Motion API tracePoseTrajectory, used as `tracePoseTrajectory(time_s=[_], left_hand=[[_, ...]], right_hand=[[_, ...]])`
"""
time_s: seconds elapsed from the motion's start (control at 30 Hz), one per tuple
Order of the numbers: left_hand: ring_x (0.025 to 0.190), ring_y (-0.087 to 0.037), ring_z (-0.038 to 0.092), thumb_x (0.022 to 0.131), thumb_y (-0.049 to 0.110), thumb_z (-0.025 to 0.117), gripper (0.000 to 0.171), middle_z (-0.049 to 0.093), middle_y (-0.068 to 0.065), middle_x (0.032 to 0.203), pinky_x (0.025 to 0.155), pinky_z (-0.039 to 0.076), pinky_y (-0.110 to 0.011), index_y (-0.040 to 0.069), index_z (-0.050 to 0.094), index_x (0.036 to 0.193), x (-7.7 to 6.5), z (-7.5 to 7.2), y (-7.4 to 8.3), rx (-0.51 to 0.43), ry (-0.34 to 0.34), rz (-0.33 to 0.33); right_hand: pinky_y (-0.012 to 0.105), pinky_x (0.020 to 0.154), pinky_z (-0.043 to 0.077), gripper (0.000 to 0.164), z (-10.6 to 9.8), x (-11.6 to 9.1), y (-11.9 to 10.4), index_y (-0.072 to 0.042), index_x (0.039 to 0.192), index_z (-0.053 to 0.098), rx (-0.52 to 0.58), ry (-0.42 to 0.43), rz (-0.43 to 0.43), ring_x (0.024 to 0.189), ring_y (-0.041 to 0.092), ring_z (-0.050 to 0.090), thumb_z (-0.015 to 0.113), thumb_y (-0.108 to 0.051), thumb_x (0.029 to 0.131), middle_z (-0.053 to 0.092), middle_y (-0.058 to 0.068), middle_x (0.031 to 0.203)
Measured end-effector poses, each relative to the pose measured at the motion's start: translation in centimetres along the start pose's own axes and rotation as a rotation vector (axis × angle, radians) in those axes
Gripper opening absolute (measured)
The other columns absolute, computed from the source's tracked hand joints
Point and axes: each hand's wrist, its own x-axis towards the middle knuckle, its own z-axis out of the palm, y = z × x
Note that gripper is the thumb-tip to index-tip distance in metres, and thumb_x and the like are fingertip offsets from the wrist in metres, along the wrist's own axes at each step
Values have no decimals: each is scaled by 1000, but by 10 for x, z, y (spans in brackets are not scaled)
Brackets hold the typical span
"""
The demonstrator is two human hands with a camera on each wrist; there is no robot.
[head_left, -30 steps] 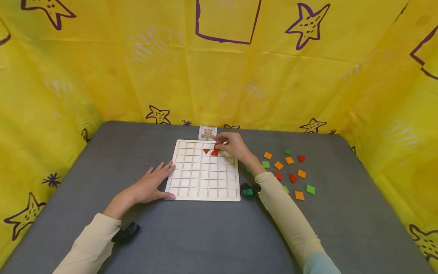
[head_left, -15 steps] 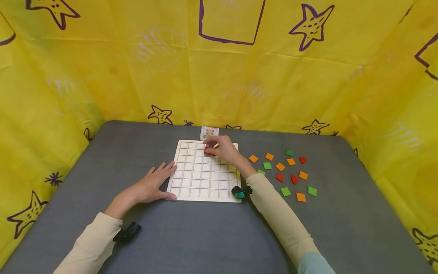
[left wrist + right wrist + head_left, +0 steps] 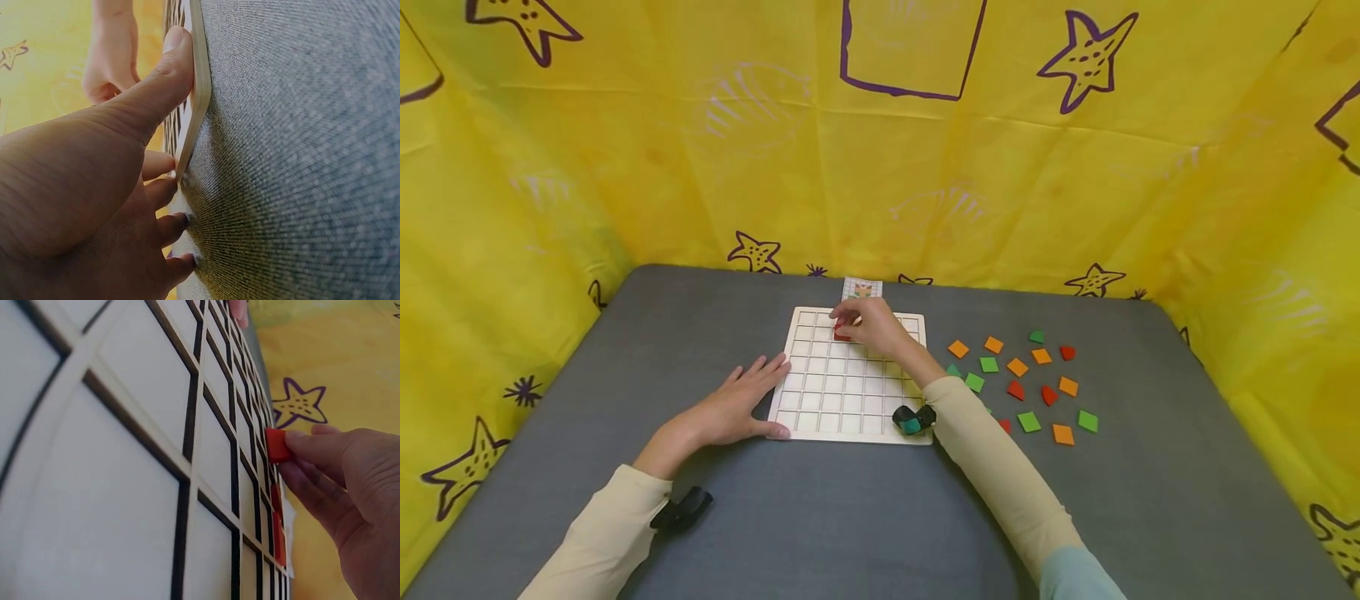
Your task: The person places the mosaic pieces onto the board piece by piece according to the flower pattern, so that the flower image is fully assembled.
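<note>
A pale wooden grid board [image 3: 820, 400] with square cells lies on the grey table. My right hand [image 3: 874, 327] is over its far rows, and in the right wrist view its thumb and fingers pinch a red tile [image 3: 277, 445] right at the grid. Two more red tiles [image 3: 279, 537] sit in cells near it; the hand hides them in the head view. My left hand [image 3: 739, 402] lies along the board's left side with fingers spread. Its thumb [image 3: 169, 69] rests on the board's near corner, and the other fingertips are at the left edge.
Right of the board lie scattered orange tiles [image 3: 1017, 367], green tiles [image 3: 1029, 422] and red tiles [image 3: 1049, 395]. A small printed pattern card [image 3: 862, 288] lies behind the board. A yellow patterned cloth [image 3: 880, 167] hangs around the table's far and side edges.
My right hand has moved left along the far rows with the red tile, and its forearm followed, uncovering more loose tiles. My left hand stays at the board's side.
</note>
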Motion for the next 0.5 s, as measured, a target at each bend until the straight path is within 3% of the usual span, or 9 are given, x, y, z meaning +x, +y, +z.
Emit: tracePoseTrajectory(time_s=[0.5], left_hand=[[145,-49,10,79,47,77,103,18,-22,160,112,6,-67,0,25,154,3,-2,3,11,-15,-21]], right_hand=[[22,77,52,14,6,3,-5,1,102,72,-30,2,27,86,17,65,71,-3,89,71,8,91]])
